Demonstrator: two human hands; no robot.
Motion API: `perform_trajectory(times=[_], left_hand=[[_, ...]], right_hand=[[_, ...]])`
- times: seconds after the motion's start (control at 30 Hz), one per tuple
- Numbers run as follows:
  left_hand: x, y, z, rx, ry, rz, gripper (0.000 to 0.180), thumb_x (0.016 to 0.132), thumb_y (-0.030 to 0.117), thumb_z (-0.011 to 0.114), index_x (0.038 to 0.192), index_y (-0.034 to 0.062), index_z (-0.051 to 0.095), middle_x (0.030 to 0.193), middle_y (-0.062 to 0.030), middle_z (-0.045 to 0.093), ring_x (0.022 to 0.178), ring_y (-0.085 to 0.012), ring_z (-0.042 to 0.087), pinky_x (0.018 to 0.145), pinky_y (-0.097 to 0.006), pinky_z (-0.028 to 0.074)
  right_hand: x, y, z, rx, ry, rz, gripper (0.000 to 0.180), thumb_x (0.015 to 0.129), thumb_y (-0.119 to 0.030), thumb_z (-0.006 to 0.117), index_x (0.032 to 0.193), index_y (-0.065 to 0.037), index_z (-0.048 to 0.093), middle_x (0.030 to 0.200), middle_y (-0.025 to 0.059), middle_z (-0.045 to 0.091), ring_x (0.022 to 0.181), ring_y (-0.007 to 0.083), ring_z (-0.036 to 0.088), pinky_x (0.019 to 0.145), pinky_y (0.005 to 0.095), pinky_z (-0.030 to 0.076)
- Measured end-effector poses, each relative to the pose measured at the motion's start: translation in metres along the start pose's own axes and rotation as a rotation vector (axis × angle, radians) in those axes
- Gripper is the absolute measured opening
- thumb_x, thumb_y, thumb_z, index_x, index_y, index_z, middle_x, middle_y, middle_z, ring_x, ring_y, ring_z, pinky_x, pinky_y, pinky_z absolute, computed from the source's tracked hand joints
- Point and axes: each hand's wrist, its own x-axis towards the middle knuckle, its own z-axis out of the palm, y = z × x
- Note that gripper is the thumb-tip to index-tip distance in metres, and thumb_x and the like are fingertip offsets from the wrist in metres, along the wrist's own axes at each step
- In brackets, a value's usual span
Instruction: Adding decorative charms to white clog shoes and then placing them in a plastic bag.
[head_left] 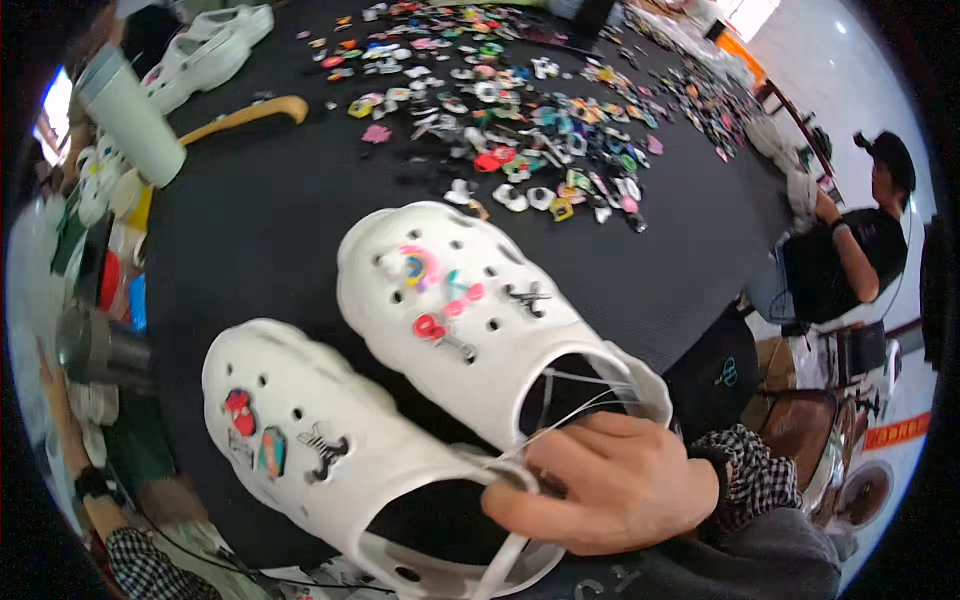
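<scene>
A pair of white clogs (440, 340) with vent holes hangs or rests over the black table, toes pointing to the upper left. Small shoe charms, among them red cherry-like (432, 326) and zebra-like (322, 452) ones, sit in their holes. My right hand (610, 485) is closed at the heel openings, around a strap of the nearer clog, with thin clear ties running past the fingers. At the far left edge, my left hand (58, 400) reaches forward beside a grey metal cup (95, 345); its fingers are blurred, so what they do cannot be made out.
Loose shoe charms (560, 130) cover the far part of the black table (250, 230). A pale tumbler (130, 115), a wooden stick (250, 115) and other white clogs (205, 55) stand at the back left. A person in black (870, 240) sits at the right.
</scene>
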Motion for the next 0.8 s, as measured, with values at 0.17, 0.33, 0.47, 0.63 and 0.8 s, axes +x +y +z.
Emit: perform_trajectory(times=[0.17,0.33,0.47,0.63,0.8], left_hand=[[0.124,0.065,0.084,-0.245,-0.117,-0.173,0.05,0.092,0.01,0.049,0.138,-0.0067,0.04,0.14,-0.0196,0.044,0.126,-0.0232,0.043,0.107,-0.037,0.033],[0.08,0.166,0.109,0.049,-0.058,-0.054,0.048,0.095,0.027,0.049,0.141,0.0132,0.044,0.146,-0.0085,0.04,0.134,-0.0253,0.037,0.11,-0.041,0.029],[0.021,0.251,0.125,-0.244,-0.009,-0.204,0.045,0.095,0.026,0.049,0.137,0.0094,0.047,0.14,-0.0065,0.047,0.131,-0.0201,0.042,0.108,-0.035,0.03],[-0.118,0.373,0.169,-0.224,-0.15,-0.167,0.042,0.095,0.02,0.053,0.129,-0.0034,0.048,0.128,-0.0134,0.053,0.121,-0.0244,0.051,0.103,-0.035,0.041],[-0.216,0.477,0.222,-0.289,-0.364,-0.278,0.05,0.093,0.021,0.053,0.135,-0.0031,0.041,0.134,-0.0176,0.047,0.127,-0.0275,0.045,0.105,-0.039,0.035]], right_hand=[[0.006,-0.002,-0.002,0.036,-0.044,-0.022,0.03,0.068,-0.022,0.06,0.098,-0.026,0.059,0.073,-0.0043,0.049,0.051,0.0047,0.049,0.046,0.0185,0.034],[-0.001,0.006,0.001,0.164,0.001,-0.026,0.028,0.07,-0.021,0.059,0.098,-0.023,0.058,0.073,-0.003,0.048,0.052,0.0053,0.051,0.047,0.019,0.033],[-0.007,0.009,-0.006,0.166,0.047,-0.036,0.029,0.071,-0.021,0.057,0.1,-0.02,0.057,0.074,-0.0021,0.048,0.053,0.006,0.052,0.047,0.0194,0.034],[-0.013,0.002,0.011,0.168,0.177,-0.032,0.02,0.074,-0.02,0.056,0.093,-0.016,0.054,0.069,-0.0016,0.039,0.054,0.0094,0.049,0.051,0.0221,0.034],[-0.019,0.005,0.011,0.147,0.165,-0.073,0.025,0.079,-0.017,0.056,0.102,-0.006,0.051,0.074,0.0052,0.053,0.062,0.0172,0.06,0.056,0.0257,0.043]])
